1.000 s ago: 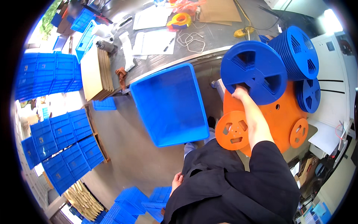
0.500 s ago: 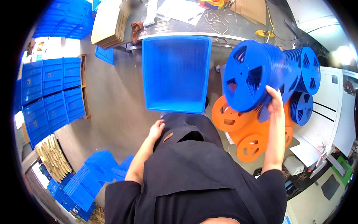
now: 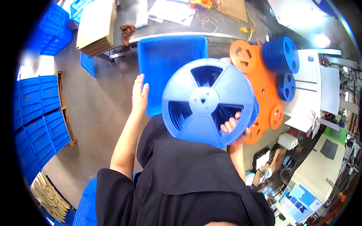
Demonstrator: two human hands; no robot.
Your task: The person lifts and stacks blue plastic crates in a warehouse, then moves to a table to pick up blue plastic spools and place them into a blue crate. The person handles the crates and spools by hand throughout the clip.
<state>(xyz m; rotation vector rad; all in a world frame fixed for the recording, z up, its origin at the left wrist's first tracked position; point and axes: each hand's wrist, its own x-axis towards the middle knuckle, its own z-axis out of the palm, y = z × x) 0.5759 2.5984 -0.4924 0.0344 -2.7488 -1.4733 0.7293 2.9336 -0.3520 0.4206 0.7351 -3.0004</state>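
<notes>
From here I see the right hand [image 3: 239, 140] gripping blue reels [image 3: 203, 130] mid-frame, fingers [image 3: 228, 126] hooked through; left of centre, the left hand [image 3: 139, 97] stretches its fingers near a blue bin [image 3: 160, 62].

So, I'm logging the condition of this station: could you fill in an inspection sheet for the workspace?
Surface: grey metal bench, partly covered.
Job's things: blue reels, held as a stack; blue tote, partly hidden behind them.
Clutter: papers, cardboard sheets and brown cloth on the bench.
Grips: right grip holds the reels through a window; left grip open, near the tote's left edge.
Cables: looped white cord and yellow cable on the bench.
Surroundings: orange board at right, stacked blue crates at left.
</notes>
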